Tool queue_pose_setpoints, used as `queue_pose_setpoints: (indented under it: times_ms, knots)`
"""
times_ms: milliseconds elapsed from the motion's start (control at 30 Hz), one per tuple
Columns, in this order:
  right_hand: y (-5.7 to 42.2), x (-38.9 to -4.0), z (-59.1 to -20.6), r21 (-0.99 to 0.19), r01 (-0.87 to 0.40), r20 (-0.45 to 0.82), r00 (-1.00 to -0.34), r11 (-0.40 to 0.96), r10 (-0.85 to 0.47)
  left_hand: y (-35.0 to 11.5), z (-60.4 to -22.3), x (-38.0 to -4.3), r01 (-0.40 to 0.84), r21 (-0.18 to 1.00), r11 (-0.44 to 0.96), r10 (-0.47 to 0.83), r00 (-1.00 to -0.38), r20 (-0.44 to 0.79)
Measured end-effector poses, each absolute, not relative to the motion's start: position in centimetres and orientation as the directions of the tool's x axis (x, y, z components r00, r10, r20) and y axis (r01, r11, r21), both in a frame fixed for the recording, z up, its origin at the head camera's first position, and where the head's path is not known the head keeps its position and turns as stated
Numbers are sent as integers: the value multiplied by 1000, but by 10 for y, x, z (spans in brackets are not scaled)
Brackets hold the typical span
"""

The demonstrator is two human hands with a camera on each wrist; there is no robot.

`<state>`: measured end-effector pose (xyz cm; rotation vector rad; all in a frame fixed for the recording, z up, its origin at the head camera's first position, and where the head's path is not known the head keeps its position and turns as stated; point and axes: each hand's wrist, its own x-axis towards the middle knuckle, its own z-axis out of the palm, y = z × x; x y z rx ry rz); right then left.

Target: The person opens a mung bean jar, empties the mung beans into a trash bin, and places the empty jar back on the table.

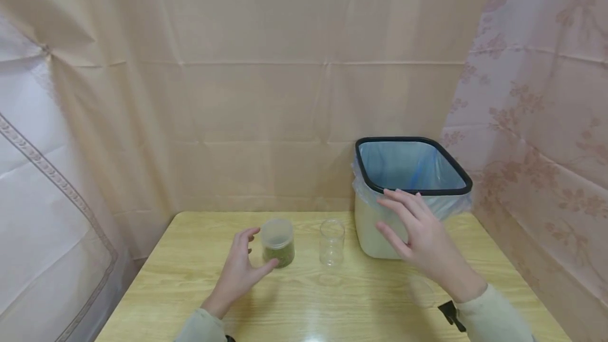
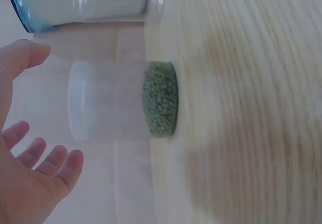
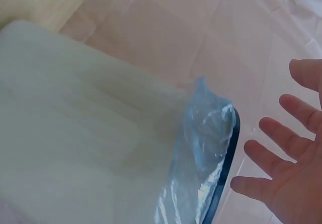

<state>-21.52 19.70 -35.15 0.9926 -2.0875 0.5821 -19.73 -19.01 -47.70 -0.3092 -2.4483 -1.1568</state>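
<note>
A clear jar with a whitish lid (image 1: 277, 234) stands upright on the table, green granules (image 2: 161, 99) filling its lower part. My left hand (image 1: 241, 271) spreads around the jar's near left side, thumb and fingers apart; in the left wrist view there is a gap between them and the jar. To the right of the jar stands a clear, see-through cup (image 1: 331, 244). My right hand (image 1: 425, 239) is raised in front of the bin (image 1: 380, 234), its fingers spread and holding nothing. In the right wrist view, the fingers are beside the bin's dark rim (image 3: 221, 176).
A blue bag (image 1: 394, 162) lines the cream bin at the back right, folded over its black rim. A faint clear round disc (image 1: 420, 292) lies on the wooden table (image 1: 304, 300) near the right sleeve. Beige cloth (image 1: 256, 94) hangs behind, with patterned cloth (image 1: 546, 136) at right.
</note>
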Motion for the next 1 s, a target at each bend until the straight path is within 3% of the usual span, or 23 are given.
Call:
queue_pose_setpoints:
  times_ms: [300, 767, 1000]
  knots:
    - [186, -205, -375, -167, -797, 723, -499, 581, -477, -198, -486, -202, 247, 789, 563, -14, -951, 308]
    - [163, -202, -404, -184, -832, 662, -499, 524, -559, -202, -499, -215, 159, 864, 477, 3, -984, 179]
    - [156, -201, -412, -175, -841, 602, -503, 513, -620, -201, -502, -221, 156, 845, 511, 44, -987, 156]
